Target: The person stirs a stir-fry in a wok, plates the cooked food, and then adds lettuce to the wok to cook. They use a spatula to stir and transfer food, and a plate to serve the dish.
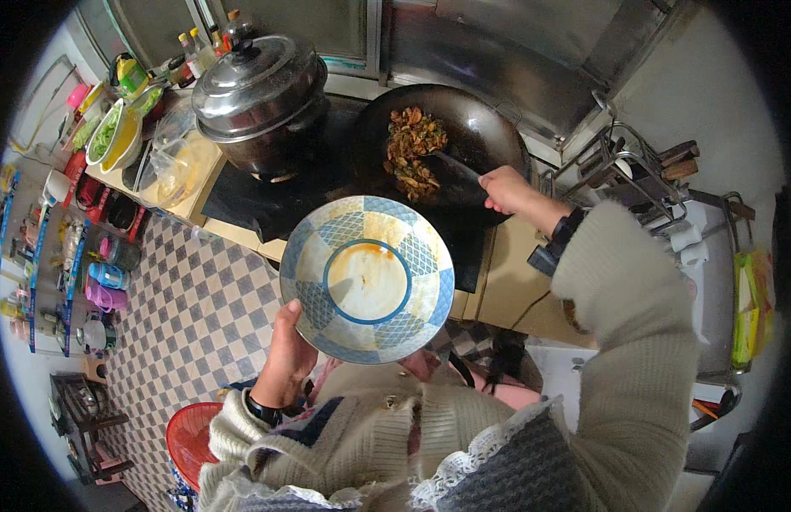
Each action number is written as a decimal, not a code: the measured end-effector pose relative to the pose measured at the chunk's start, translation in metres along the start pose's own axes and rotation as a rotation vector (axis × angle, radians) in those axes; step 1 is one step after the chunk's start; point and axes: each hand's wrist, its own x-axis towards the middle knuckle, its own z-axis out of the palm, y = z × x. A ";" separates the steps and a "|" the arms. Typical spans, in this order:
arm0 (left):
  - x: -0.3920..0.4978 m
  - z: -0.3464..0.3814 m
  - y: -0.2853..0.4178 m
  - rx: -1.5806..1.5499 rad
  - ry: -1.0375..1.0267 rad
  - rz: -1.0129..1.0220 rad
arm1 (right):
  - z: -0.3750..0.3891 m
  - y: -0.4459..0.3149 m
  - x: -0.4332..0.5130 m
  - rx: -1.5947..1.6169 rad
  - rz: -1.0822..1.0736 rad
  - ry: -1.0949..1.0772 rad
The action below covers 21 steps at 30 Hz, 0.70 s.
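Observation:
My left hand (285, 358) grips the lower left rim of a blue-and-white patterned plate (368, 345), thumb on top. Brownish sauce smears the plate, which holds no food. My right hand (507, 191) is closed around the handle of a metal spatula (458, 168). The spatula's blade reaches into browned, chopped food (416, 144) on the left side of a large dark wok (479, 128). The plate is held in front of the wok, on the near side. The fingers of my left hand are hidden beneath the plate.
Left of the wok stands a lidded steel pot (258, 96). Bowls of greens (114, 137), a plastic bag (171, 176) and bottles (200, 51) stand farther left. A wire rack (626, 160) with knives is at the right. A red basin (192, 441) sits lower left.

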 end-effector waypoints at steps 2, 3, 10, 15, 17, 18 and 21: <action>0.000 0.002 0.005 0.015 -0.007 0.009 | 0.015 0.012 -0.005 0.140 -0.046 0.023; 0.002 0.002 0.008 0.024 -0.011 0.021 | 0.021 0.017 -0.009 0.162 -0.047 0.043; 0.008 0.000 0.013 0.036 -0.012 -0.030 | 0.049 0.051 -0.035 0.356 -0.096 0.033; 0.005 -0.003 0.021 0.012 -0.107 -0.044 | 0.056 0.051 -0.048 0.414 -0.074 0.067; 0.005 -0.002 0.025 -0.084 -0.045 -0.084 | 0.057 0.046 -0.054 0.491 -0.170 0.042; 0.005 -0.002 0.026 -0.110 -0.072 -0.071 | 0.058 0.045 -0.060 0.379 -0.173 0.092; 0.008 0.000 0.030 -0.102 -0.092 -0.104 | 0.057 0.044 -0.076 0.386 -0.090 0.148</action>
